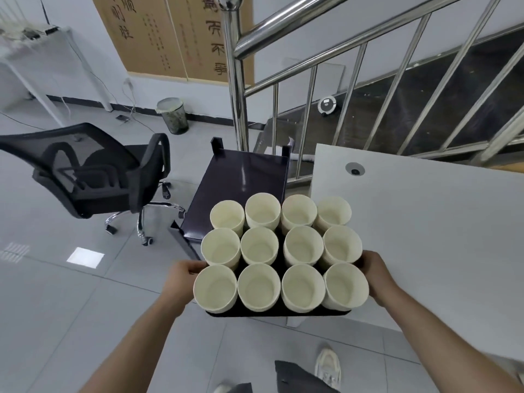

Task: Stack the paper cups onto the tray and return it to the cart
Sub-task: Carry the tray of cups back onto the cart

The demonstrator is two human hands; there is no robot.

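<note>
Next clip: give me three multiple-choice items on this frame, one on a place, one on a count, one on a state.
1. Where is the tray?
A. resting on the cart
B. held in the air in front of the cart
C. on the white table

2. How many paper cups are on it?
A. nine
B. twelve
C. sixteen

3. The left hand and right hand are:
A. gripping the tray's sides
B. hanging empty
C. each lifting a cup

Key: B, the tray is carried and the cart top lies bare; B, three rows of four; A, one hand holds each edge.
</note>
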